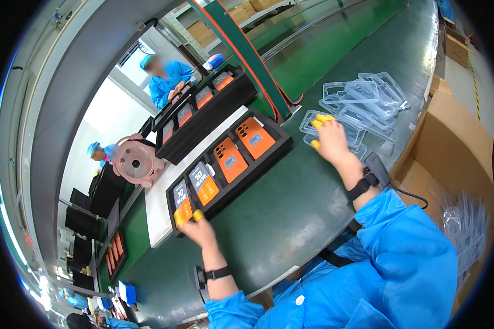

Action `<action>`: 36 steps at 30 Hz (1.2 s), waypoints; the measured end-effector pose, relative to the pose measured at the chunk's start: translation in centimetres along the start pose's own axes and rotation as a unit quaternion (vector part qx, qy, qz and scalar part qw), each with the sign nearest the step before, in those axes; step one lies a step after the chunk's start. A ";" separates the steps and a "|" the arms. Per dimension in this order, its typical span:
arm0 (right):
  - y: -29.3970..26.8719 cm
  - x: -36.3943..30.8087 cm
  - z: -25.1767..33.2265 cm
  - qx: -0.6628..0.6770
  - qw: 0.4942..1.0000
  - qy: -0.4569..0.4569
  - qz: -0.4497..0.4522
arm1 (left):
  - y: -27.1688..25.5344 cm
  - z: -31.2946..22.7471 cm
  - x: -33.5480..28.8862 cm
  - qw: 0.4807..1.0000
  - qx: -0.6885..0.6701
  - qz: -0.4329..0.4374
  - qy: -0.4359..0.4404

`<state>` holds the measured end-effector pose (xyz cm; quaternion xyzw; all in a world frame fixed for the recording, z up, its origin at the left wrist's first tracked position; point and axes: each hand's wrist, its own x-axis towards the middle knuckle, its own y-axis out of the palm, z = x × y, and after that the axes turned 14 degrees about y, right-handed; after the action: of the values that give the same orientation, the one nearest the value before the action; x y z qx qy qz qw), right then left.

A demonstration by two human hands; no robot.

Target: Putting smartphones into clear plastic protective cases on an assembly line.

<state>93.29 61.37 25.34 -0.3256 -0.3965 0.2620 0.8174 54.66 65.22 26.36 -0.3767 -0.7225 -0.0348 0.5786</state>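
Note:
A black foam tray (274, 149) lies on the green bench and holds several orange phone cases (230, 160), some with dark printed cards on them. My left hand (198, 229), with yellow finger cots, pinches the nearest orange case (183, 207) at the tray's near end. My right hand (330, 141), also in yellow finger cots, rests on a pile of clear plastic blister shells (362, 101) to the right of the tray, fingers on the nearest shell. Black straps sit on both wrists.
A second black tray (203, 129) of orange cases sits beyond on a white belt (158, 211). A pink fan (133, 160) stands at left. Two co-workers in blue (169, 77) work farther along. Cardboard boxes (450, 131) holding more clear shells stand at right.

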 end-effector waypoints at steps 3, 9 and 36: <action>0.0 0.8 -1.6 -0.072 0.993 0.056 0.080 | 3.7 -5.2 1.6 0.986 -0.040 0.123 0.107; -0.5 1.5 -1.3 0.102 0.985 0.038 -0.130 | 8.8 -10.5 5.9 0.838 0.227 0.492 0.065; -1.9 -7.6 7.7 0.582 0.619 0.098 0.518 | -4.1 -13.1 -5.1 0.787 -0.542 0.195 -0.219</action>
<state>83.09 57.39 26.78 0.0429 0.1557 0.7843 0.5989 63.08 53.35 27.83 -0.7590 -0.6032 -0.2238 0.0998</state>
